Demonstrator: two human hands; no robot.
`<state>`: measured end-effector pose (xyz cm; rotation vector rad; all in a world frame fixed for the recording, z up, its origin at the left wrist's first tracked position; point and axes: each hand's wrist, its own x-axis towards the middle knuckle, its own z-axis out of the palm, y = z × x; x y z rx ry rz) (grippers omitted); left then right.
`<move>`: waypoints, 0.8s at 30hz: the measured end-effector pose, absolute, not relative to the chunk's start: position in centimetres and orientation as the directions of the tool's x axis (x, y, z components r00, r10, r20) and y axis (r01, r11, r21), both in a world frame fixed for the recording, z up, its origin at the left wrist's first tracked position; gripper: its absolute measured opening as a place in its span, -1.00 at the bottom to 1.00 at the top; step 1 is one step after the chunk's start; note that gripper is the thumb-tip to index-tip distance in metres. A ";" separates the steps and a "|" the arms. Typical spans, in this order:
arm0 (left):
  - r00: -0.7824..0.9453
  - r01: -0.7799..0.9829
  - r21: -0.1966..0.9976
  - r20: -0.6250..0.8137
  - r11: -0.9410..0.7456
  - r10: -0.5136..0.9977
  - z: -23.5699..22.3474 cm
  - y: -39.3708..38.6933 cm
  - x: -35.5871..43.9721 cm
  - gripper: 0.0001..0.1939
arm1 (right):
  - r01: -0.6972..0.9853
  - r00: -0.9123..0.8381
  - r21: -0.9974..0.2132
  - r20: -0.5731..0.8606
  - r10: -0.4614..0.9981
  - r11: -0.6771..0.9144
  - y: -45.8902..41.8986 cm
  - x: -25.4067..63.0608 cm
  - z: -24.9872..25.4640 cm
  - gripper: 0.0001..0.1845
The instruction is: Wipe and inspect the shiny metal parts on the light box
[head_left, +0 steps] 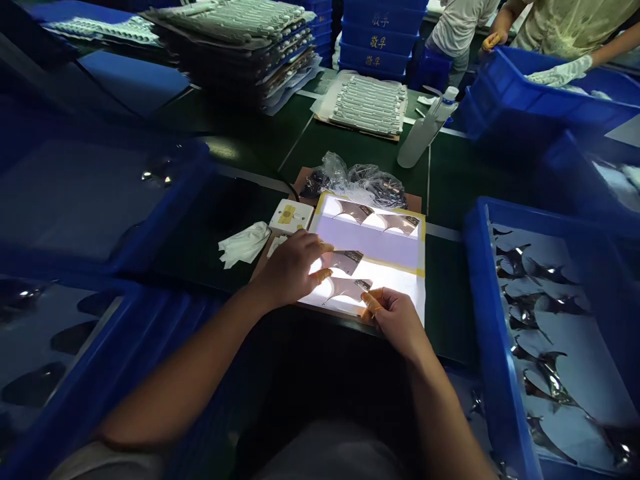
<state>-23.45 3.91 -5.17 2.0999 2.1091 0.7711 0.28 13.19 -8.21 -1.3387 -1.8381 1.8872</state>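
We have the front tinted piece (343,288) over the lit panel (400,268), near its front edge. The right hand (399,319) sits at the piece's right end, thumb and fingers closed in a pinch on it, so the piece extends leftward from the fingertips. We see the second tinted piece (349,262) just behind, toward the panel's left edge. The left hand (289,272) comes over that left edge, thumb and forefinger apart at the second piece's left end; we can't tell if they grip it. Both hands wear orange finger covers.

Two more tinted pieces (399,223) lie side by side along the panel's back edge, past a purplish band. Clear plastic bags (367,181) bunch just beyond that edge. Off the panel's left edge: white switch box (291,217), then a crumpled white cloth (245,243) on the dark green surface (453,267).

Farther out, we note a blue bin (481,267) of shiny dark pieces on the right, a tilted bottle (425,132) toward the back, and a co-worker's gloved hand (563,71) at another bin.
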 end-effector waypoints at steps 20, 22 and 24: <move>0.025 0.956 0.284 0.185 -0.078 0.982 -6.4 5.9 -22.4 -0.81 | 0.506 -0.507 -0.839 -0.478 0.717 -0.201 12.4 0.0 -8.1 -0.52; 0.040 0.952 0.291 0.182 -0.093 0.982 -6.6 6.4 -22.4 -0.77 | 0.513 -0.494 -0.837 -0.469 0.732 -0.191 12.2 -0.3 -8.3 -0.51; 0.049 0.952 0.290 0.175 -0.099 0.983 -6.5 6.6 -22.4 -0.75 | 0.517 -0.493 -0.836 -0.466 0.735 -0.183 12.2 -0.6 -8.4 -0.48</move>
